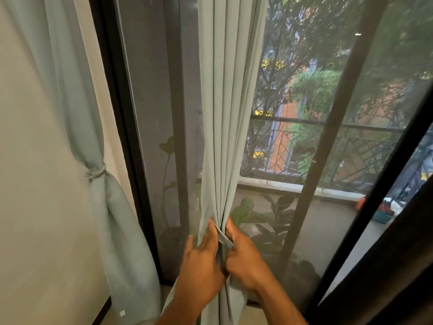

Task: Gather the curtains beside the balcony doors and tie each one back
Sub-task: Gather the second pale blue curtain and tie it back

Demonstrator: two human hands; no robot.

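Between the two glass balcony doors (304, 137), the middle curtain (225, 113) hangs gathered into a narrow column, and both your hands meet on it low down. Your left hand (203, 256) lies against the left side of the bundle with its fingers fairly straight, pressing the folds inward. Your right hand (241, 252) curls round a tie-back band (224, 239) of the same pale green cloth and pinches it against the pleats. By the wall, the left curtain (77, 113) is already cinched by its own tie (97, 172), so this looks like the second one in hand.

The risk lies in the band. It seems only part way round, and if your right hand slackens before the end is secured, the pleats will likely spring apart and spill back over the glass. Your left hand merely presses, so it may not hold the gather alone. Tying too low could also let the upper folds billow out.
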